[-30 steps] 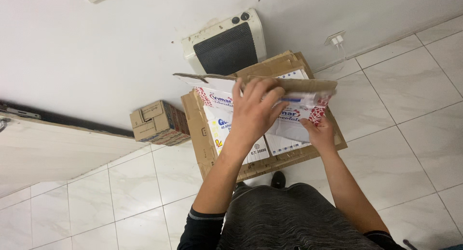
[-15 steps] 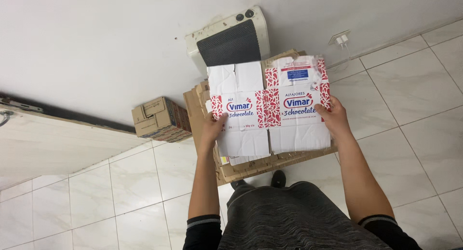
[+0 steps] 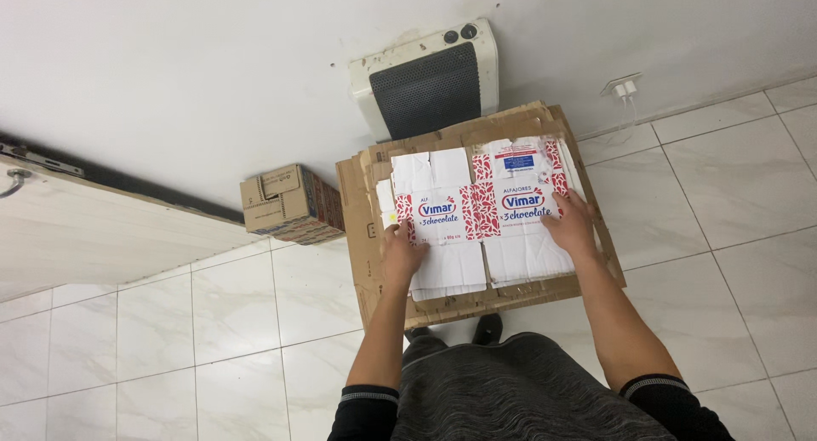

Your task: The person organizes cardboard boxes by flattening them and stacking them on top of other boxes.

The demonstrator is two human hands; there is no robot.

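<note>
Both hands (image 3: 400, 252) (image 3: 568, 226) — flattened carton (image 3: 477, 215)

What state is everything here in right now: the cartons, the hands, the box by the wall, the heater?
Printed carton sheet: unfolded flat, lying on the stack.
Brown cardboard stack: flattened, piled on the floor.
Left hand: open, palm down on the sheet's left edge.
Right hand: open, pressing the sheet's right side.
Small cardboard box: closed, on the floor by the wall.
Wall heater: mounted on the wall; on or off cannot be told.
</note>
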